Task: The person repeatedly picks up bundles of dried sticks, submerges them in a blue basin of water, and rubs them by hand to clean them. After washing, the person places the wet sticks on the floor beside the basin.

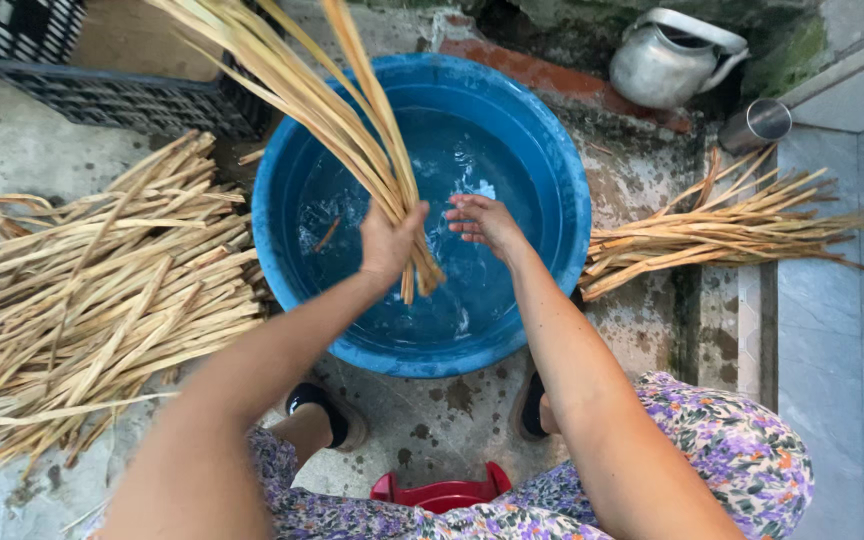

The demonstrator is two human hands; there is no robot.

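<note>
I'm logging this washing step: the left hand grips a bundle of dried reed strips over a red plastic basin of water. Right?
Not quite: the basin is blue, not red. The head view shows the left hand gripping the bundle of dried reed strips over a round blue plastic basin of water.

Outdoor washing area seen from above in even daylight. The floor (pixel 432 430) is rough, stained grey concrete with dark damp patches. At the top, a mossy masonry wall (pixel 792 45) rises behind a worn reddish brick ledge (pixel 542 70). A dented metal kettle (pixel 667 60) sits against this wall, with a steel cup (pixel 755 124) lying on its side just beside it. Pale smooth tiles (pixel 842 330) cover the right side. A dark plastic crate (pixel 122 95) occupies the upper left corner.
</note>
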